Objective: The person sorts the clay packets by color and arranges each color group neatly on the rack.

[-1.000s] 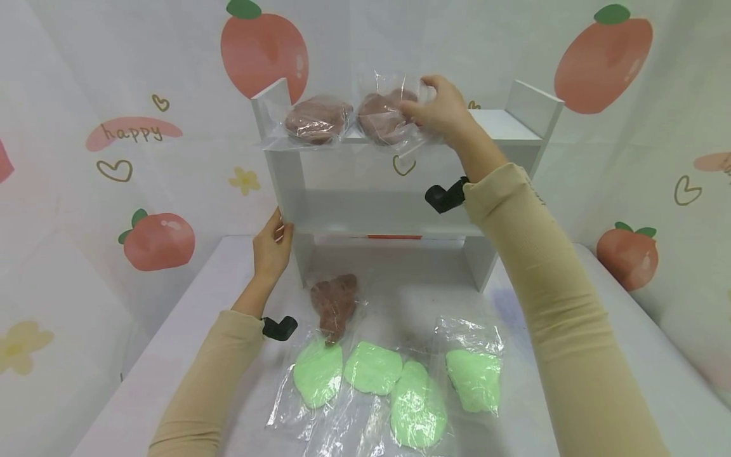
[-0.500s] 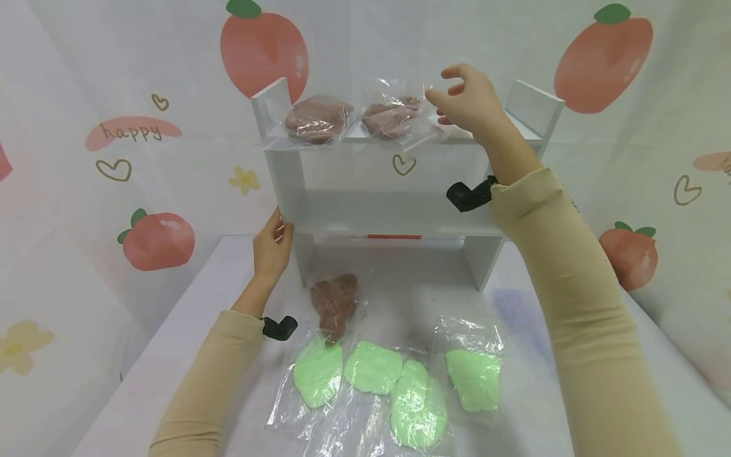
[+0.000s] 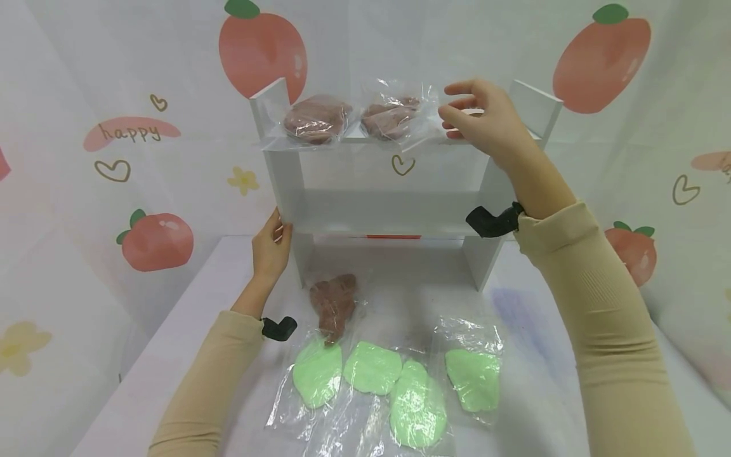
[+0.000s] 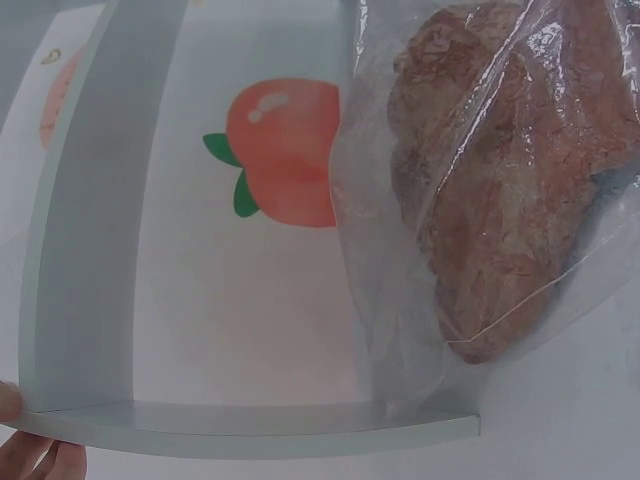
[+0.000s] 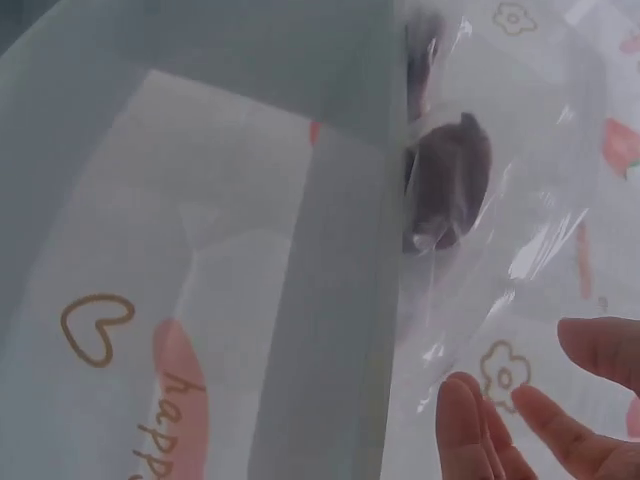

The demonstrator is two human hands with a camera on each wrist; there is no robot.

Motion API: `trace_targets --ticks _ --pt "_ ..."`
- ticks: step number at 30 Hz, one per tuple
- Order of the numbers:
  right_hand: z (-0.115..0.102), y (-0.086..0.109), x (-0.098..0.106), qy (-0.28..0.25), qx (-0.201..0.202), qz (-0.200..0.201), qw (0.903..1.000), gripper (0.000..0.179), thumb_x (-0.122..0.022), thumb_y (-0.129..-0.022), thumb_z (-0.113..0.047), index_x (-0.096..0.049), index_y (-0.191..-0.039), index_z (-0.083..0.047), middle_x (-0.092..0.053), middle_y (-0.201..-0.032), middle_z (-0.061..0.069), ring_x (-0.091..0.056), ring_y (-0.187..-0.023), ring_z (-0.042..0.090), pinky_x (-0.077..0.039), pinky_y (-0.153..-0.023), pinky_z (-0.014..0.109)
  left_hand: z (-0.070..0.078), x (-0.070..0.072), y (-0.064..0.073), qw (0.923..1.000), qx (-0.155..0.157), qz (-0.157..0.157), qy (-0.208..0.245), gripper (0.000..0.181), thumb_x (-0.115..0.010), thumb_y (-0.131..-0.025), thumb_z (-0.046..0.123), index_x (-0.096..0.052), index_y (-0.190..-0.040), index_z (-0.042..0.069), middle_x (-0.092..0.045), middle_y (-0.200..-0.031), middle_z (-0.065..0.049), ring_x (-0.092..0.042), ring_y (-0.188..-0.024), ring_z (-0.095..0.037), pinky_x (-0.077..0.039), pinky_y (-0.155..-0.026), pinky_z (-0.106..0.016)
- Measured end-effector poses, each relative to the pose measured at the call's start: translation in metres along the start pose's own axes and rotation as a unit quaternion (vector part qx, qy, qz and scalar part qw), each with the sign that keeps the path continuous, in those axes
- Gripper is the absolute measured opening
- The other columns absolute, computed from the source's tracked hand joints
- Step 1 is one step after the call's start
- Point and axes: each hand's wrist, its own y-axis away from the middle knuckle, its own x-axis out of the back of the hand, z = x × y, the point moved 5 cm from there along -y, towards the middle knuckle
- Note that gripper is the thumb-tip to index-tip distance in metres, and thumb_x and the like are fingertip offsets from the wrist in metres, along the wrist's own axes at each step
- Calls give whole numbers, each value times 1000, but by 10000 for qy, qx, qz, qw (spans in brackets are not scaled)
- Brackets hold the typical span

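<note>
Desk (image 3: 154, 381), white; near edge cut off below. Four green pieces (image 3: 418, 406), bagged, toward that edge; overlapping plastic makes the bag limits hard to make out. Brown piece (image 3: 332, 304), bagged, behind the leftmost green one, near the front left foot of a white shelf unit (image 3: 394, 212). Left hand (image 3: 271, 249) grips the unit's left side panel between thumb and fingers; fingertips partly hidden. Two brown lumps (image 3: 316, 119), bagged, on the unit's top board: one at the left end, one about mid-board, outlines blurred by glare. Right hand (image 3: 488, 124), fingers loosely bent, thumb well apart, over the board's right half, hiding part of it; whether it touches plastic cannot be told. Backdrop (image 3: 188, 38), fruit-printed; one fruit at lower right partly covered by a sleeve (image 3: 605, 317).
</note>
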Motion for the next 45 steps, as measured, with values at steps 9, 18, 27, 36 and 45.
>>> trace_targets --ticks 9,18,27,36,45 --pt "6 33 -5 -254 623 -12 9977 44 -60 -90 -23 -50 -130 -11 -57 -106 -2 -65 -83 9 -56 -76 13 -1 0 0 10000 15 -15 31 45 -50 -95 9 -43 -140 7 -56 -126 -28 -60 -110 -42 -54 -91 -43" --pt "21 58 -21 -151 831 -264 9961 43 -59 -91 -21 -49 -132 -11 -60 -108 5 -65 -82 6 -55 -77 14 0 0 -1 10000 -16 15 45 46 -51 -95 9 -42 -140 7 -56 -127 -27 -60 -110 -41 -54 -91 -43" --pt "44 73 -41 -296 927 -642 9932 45 -57 -92 -16 -44 -135 -10 -59 -112 14 -64 -85 5 -55 -78 16 -1 0 -1 10000 -53 55 46 46 -51 -94 7 -42 -140 6 -55 -126 -28 -60 -110 -42 -53 -91 -43" --pt "84 92 -80 -242 1009 -1434 9842 38 -57 -91 -9 -50 -127 1 -60 -116 21 -63 -97 18 -54 -82 17 -1 -1 -1 9999 -25 34 111 46 -51 -95 9 -43 -140 7 -56 -127 -27 -60 -111 -41 -53 -93 -42" --pt "125 103 -120 -235 441 -1855 9814 42 -60 -91 -13 -48 -130 -6 -61 -114 18 -64 -99 26 -54 -82 27 -3 -1 -2 9998 -15 10 178 46 -51 -95 9 -42 -140 7 -55 -128 -27 -59 -112 -40 -53 -93 -41"
